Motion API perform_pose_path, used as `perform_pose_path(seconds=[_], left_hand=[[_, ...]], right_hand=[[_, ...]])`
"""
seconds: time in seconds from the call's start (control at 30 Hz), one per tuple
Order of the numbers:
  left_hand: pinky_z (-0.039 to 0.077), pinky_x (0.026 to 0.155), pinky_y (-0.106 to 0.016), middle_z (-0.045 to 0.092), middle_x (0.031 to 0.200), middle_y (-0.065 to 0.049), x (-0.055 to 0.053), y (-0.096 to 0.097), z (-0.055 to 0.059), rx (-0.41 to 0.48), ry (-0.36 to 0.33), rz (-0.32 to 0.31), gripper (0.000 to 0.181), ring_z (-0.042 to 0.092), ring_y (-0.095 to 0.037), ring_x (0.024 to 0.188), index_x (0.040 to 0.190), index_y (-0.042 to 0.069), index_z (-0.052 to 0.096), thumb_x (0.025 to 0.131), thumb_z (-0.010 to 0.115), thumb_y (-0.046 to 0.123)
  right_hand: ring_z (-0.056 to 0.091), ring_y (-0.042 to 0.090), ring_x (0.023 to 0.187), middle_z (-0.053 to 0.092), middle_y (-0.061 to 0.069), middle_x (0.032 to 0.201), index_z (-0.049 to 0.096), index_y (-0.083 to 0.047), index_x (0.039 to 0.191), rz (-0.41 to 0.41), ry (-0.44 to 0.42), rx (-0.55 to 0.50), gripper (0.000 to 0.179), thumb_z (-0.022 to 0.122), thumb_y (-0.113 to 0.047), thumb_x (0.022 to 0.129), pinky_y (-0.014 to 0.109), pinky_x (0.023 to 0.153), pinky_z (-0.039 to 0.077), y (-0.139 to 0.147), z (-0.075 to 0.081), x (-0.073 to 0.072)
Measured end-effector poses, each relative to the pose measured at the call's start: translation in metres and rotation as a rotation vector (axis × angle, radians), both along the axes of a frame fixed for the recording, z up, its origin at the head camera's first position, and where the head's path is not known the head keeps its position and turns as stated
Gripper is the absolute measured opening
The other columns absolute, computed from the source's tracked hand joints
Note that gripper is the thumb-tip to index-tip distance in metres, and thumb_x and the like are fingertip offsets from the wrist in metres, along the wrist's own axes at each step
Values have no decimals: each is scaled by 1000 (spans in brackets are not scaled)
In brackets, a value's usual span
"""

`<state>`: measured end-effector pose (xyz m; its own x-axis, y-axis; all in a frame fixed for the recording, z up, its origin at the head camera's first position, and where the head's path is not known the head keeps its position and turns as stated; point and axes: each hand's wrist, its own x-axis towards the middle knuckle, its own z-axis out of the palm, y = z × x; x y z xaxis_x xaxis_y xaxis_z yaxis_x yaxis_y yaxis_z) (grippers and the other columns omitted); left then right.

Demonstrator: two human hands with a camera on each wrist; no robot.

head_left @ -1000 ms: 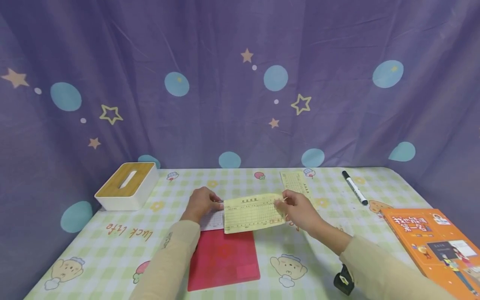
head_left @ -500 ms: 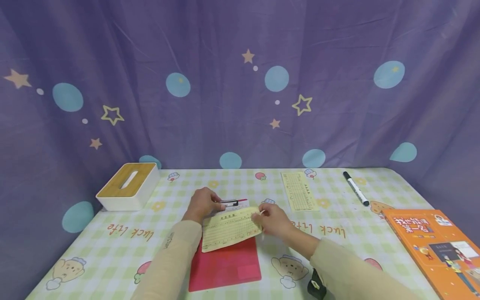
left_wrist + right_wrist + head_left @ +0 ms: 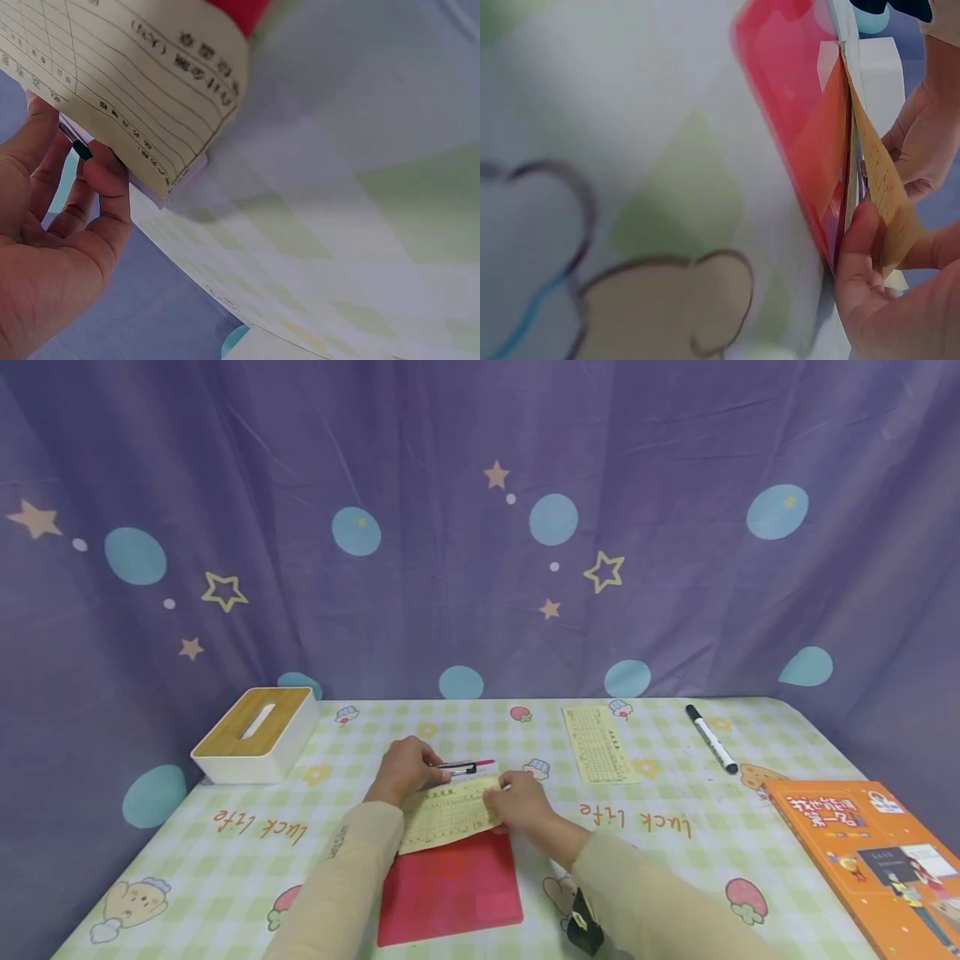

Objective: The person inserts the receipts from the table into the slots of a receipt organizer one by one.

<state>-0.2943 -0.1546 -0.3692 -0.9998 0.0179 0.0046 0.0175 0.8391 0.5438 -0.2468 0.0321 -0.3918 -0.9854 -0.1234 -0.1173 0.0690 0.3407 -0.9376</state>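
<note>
A red clipboard [image 3: 453,897] lies on the table before me, its metal clip [image 3: 463,768] at the far end. My left hand [image 3: 405,770] pinches that clip between thumb and fingers; the left wrist view shows its black-tipped lever [image 3: 81,150] at the fingertips. A yellow printed form slip [image 3: 450,817] lies slanted over the clipboard's upper part, its near edge raised. At the slip's right end, my right hand [image 3: 525,803] pinches it between thumb and fingers. A white sheet [image 3: 487,767] shows beneath the slip. Whether the slip's top edge is under the clip cannot be seen.
Another yellow slip [image 3: 598,745] lies at the back, right of centre. A marker [image 3: 711,739] and an orange book [image 3: 862,852] are on the right. A tissue box [image 3: 258,735] stands at the back left, and a purple curtain [image 3: 480,568] hangs behind the table.
My right hand has brought the yellow slip left and down onto the clipboard, then a little further left and toward the clip. The left hand stays at the clip.
</note>
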Motion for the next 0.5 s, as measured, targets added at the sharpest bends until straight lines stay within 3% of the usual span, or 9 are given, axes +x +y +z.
perform_pose_path(seconds=[0.2, 0.4, 0.5], left_hand=[[53, 83, -43, 73, 88, -9, 0, -1, -1, -8, 5, -15, 18, 65, -25, 87, 92, 1, 79, 83, 86, 14], [54, 81, -42, 73, 87, -7, 1, -4, 0, 9, 4, -60, 18, 65, -24, 85, 92, 1, 79, 83, 86, 15], [55, 81, -43, 73, 88, -7, 2, -6, 2, 4, 5, -84, 21, 66, -25, 86, 93, 0, 78, 81, 87, 15]], right_hand=[[61, 19, 64, 59, 14, 83, 60, 7, 93, -67, -25, 33, 9, 60, -1, 92, 29, 55, 58, -8, -3, -8], [62, 19, 59, 57, 13, 77, 54, 3, 85, -137, -59, 25, 5, 59, 2, 87, 28, 52, 57, -12, -6, -11], [59, 19, 61, 55, 10, 73, 52, -2, 77, -159, -38, 98, 14, 63, -3, 85, 29, 53, 55, -14, -5, -11]])
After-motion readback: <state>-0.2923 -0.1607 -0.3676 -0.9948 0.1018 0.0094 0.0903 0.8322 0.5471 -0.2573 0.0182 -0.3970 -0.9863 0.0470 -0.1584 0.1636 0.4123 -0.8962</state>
